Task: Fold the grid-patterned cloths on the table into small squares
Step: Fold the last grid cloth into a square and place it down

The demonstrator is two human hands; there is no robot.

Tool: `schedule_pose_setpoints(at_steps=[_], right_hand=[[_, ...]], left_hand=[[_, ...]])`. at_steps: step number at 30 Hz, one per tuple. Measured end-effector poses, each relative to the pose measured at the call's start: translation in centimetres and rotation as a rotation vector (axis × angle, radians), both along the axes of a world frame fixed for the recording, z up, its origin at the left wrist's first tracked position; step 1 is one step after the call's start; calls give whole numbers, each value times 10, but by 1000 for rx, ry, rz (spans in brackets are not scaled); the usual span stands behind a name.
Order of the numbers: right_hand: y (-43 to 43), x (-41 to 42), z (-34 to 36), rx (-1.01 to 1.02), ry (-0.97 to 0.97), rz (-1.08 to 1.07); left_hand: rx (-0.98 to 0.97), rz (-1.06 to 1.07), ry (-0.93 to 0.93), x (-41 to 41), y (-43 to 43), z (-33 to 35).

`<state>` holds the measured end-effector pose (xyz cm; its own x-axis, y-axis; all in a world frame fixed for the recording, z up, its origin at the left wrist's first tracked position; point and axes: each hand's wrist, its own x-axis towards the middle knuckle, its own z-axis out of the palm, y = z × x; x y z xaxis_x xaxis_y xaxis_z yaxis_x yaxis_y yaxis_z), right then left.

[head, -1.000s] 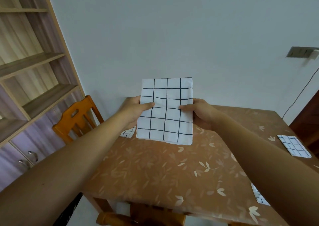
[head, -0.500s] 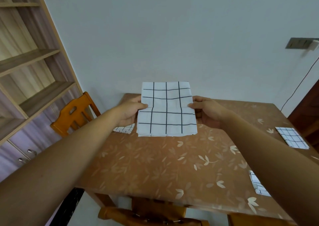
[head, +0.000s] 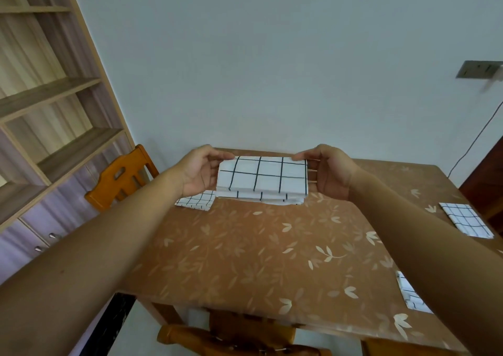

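Two thumbs [head: 228,156] pinch the top corners of the held cloth [head: 261,177], one at each end, with the other fingers [head: 313,171] curled behind it. Those of the right hand [head: 328,172] peep out past the cloth's right edge. Those of the left hand [head: 200,172] are hidden by the fabric.

A second ago this cloth stood as a tall rectangle between the hands, and half a second ago its lower edge had come down toward the table [head: 258,260]. Now it is a short, wide band, roughly half its former height, with stacked layer edges showing along its bottom. By my reading the top half has been doubled over, so one more fold is done. The band is wider than it is tall, so it is not yet a square, and a further fold across its width seems to remain. Whether its bottom edge touches the tabletop I cannot tell.

Outward from the held cloth, a small folded cloth [head: 194,200] lies just to its lower left, under the left hand. A second cloth [head: 465,219] lies well to its right. A third cloth [head: 411,295] lies right of it and nearer the camera, partly hidden by the right forearm. An orange chair [head: 119,176] stands well to its left.
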<state>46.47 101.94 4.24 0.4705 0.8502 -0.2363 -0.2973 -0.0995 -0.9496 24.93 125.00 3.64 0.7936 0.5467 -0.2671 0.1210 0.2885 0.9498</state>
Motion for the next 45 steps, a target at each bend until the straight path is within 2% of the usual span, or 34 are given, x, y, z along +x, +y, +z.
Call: schedule_pose_setpoints(at_steps=[5, 10, 13, 17, 20, 23, 27, 34, 39, 42, 45], right_hand=[[7, -5, -6, -13, -188, -70], [9, -12, -7, 41, -273, -194], [6, -15, -2, 56, -431, -227], [11, -25, 10, 21, -745, -187], [20, -37, 20, -19, -949, -82], [26, -46, 27, -19, -1048, -25], [26, -48, 30, -51, -1065, -33], [11, -21, 27, -45, -860, -152], [8, -1, 14, -146, -878, -149], [9, -1, 15, -300, -1011, -36], [18, -22, 24, -485, -1412, 116]], left_hand=[[150, -22, -21, 6, -10, -2], [235, 24, -99, 11, -20, -4], [504, -15, 30, 11, -18, -3], [928, -106, 259, 14, -21, -2], [1040, -208, 283, 26, -33, -1], [1153, -288, 251, 35, -51, 6], [1133, -333, 171, 35, -54, 6], [1016, -267, 191, 20, -36, -7], [1003, -249, 214, 12, -25, -8], [1165, -236, 213, 12, -25, -8], [1377, -286, 229, 17, -30, -5]])
